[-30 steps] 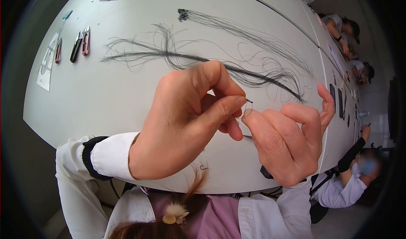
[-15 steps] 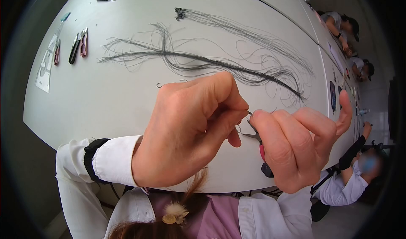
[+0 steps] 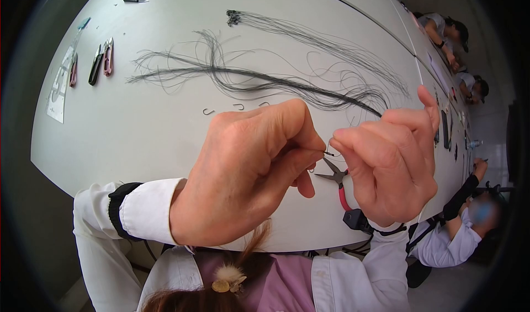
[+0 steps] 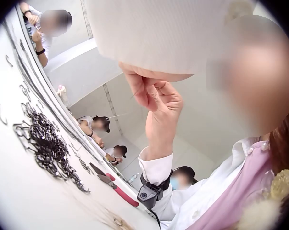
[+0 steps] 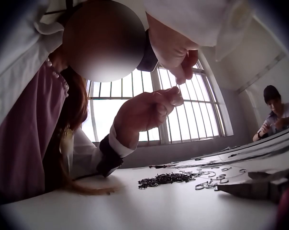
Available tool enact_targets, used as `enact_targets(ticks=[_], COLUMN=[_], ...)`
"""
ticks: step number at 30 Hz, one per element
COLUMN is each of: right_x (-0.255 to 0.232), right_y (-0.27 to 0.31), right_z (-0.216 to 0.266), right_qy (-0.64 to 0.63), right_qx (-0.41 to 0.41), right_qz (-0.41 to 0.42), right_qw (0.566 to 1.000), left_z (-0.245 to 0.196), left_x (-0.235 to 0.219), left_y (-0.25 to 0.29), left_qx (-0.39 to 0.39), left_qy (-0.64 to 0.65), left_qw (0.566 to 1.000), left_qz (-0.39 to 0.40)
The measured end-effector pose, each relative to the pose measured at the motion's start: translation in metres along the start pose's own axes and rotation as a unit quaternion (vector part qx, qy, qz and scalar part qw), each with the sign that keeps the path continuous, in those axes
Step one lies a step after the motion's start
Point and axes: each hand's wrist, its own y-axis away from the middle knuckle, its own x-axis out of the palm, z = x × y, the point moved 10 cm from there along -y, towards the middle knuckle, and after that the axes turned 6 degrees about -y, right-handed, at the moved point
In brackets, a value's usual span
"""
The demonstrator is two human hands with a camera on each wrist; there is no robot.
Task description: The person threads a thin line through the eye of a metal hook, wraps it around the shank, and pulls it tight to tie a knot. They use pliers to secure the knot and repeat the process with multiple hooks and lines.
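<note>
My left hand [image 3: 243,174] pinches a small dark fish hook between thumb and forefinger; only its shank end [image 3: 330,154] shows past the fingertips. A fine fishing line [image 3: 330,143] runs from that end to my right hand [image 3: 392,157], whose thumb and forefinger pinch it with the little finger raised. Both hands are above the table, fingertips a short way apart. Beneath them lie red-handled pliers [image 3: 340,184] with spread jaws. A pile of dark hooks [image 4: 44,143] lies on the table in the left wrist view, mostly hidden by my left hand in the head view.
Beyond my hands lie a long bundle of dark line [image 3: 259,78] and a bunch of lines with hooks [image 3: 234,18]. Loose hooks [image 3: 238,107] lie nearer. Thread snips [image 3: 96,66] and a clear ruler [image 3: 61,88] are at the left. Other people sit along the right.
The small loop of line between my fingertips no longer shows. My right hand has shifted right and a little farther out, uncovering the pliers. My left hand has come slightly nearer, revealing loose hooks.
</note>
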Motion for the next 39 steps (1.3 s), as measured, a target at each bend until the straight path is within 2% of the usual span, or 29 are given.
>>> enact_targets(ticks=[4,7,9,10,12,13,15,24,29,33,35,36,37,38,39], right_x=[0.001,0.007,0.018,0.019,0.027,0.028,0.035,0.043,0.049,0.053,0.054,0.053,0.052,0.047,0.042], right_y=[-0.001,-0.001,0.002,0.002,0.006,0.007,0.011,0.014,0.019,0.021,0.022,0.023,0.022,0.018,0.014], right_z=[-0.006,-0.018,-0.029,-0.029,-0.038,-0.038,-0.044,-0.048,-0.051,-0.051,-0.051,-0.052,-0.05,-0.046,-0.042], right_qy=[-0.029,-0.081,-0.168,-0.168,-0.253,-0.253,-0.329,-0.383,-0.42,-0.438,-0.438,-0.438,-0.438,-0.4,-0.361], right_qx=[0.016,0.061,0.118,0.118,0.177,0.178,0.217,0.245,0.274,0.292,0.3,0.309,0.308,0.282,0.256], right_qz=[-0.01,0.02,0.056,0.055,0.063,0.063,0.065,0.083,0.096,0.098,0.088,0.079,0.079,0.08,0.081], right_qw=[0.999,0.995,0.977,0.977,0.949,0.949,0.917,0.887,0.86,0.845,0.843,0.841,0.841,0.868,0.893], left_z=[-0.001,-0.002,-0.002,-0.001,0.001,-0.002,-0.004,-0.004,-0.016,-0.015,-0.005,-0.006,0.003,0.013,0.012], left_x=[-0.001,-0.001,-0.001,-0.002,-0.003,-0.004,-0.004,-0.001,0.001,0.001,-0.002,-0.002,-0.004,-0.006,-0.007], left_y=[0.0,0.0,0.0,0.0,0.0,0.0,0.0,-0.002,-0.004,-0.003,-0.004,-0.005,-0.006,-0.007,-0.008], left_qx=[0.007,0.008,0.004,-0.005,-0.014,0.006,0.026,0.035,0.101,0.097,0.033,0.033,-0.021,-0.075,-0.074], left_qy=[-0.004,0.002,0.009,0.025,0.041,0.031,0.021,0.017,-0.082,-0.084,-0.035,-0.036,0.005,0.046,0.046], left_qw=[1.0,1.0,1.0,1.0,0.999,0.999,0.999,0.999,0.991,0.992,0.999,0.999,1.0,0.996,0.996], left_qz=[-0.002,-0.005,-0.007,-0.013,-0.019,-0.02,-0.021,-0.005,0.011,0.018,0.006,0.005,-0.004,-0.013,-0.013])
